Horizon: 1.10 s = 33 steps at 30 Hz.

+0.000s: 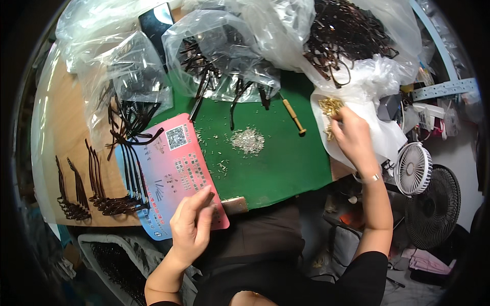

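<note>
My left hand point(192, 224) is closed near the table's front edge, over the corner of a pink and blue printed sheet point(168, 173). A small dark piece point(210, 198) shows between its thumb and fingers; most of it is hidden. On the right, my right hand point(353, 136) reaches into a heap of small gold metal parts point(329, 106) on white plastic. Its fingertips are pressed together among the parts, and whatever they grip is hidden. Between the hands, a pile of tiny silver pieces point(248, 141) lies on a green mat point(275, 173).
A brass-coloured screwdriver point(293, 117) lies on the mat. Dark eyeglass temples point(133, 168) lie in rows at left. Clear bags point(224, 56) of temples and a heap of dark frames point(349, 38) fill the back. A phone point(155, 28) rests there. Two fans point(412, 168) stand at right.
</note>
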Tool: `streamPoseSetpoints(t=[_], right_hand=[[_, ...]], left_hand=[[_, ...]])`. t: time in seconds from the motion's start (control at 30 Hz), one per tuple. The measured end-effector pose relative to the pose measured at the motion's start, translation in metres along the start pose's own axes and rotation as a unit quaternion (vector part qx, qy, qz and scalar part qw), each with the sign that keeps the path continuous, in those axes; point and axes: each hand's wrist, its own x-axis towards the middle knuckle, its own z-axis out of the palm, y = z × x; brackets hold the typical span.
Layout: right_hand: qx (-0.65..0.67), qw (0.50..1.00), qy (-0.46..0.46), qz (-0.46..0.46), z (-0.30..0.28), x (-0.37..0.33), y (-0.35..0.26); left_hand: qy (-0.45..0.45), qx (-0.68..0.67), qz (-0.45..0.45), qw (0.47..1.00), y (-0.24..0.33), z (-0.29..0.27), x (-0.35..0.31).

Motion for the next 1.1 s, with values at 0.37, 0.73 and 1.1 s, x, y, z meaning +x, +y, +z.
streamPoseSetpoints(t=[0.37, 0.73, 1.1], right_hand=[[0.502, 0.824, -0.261, -0.03, 0.019, -0.05, -0.124], [0.521, 0.835, -0.177, -0.017, 0.034, -0.064, -0.132], [0.628, 0.677, -0.372, 0.092, 0.036, -0.053, -0.124]], left_hand=[[-0.171, -0.314, -0.273, 0.893, 0.016, 0.022, -0.018], [-0.157, -0.371, -0.272, 0.874, 0.013, 0.022, -0.017], [-0.19, -0.368, -0.255, 0.874, 0.003, 0.02, -0.017]])
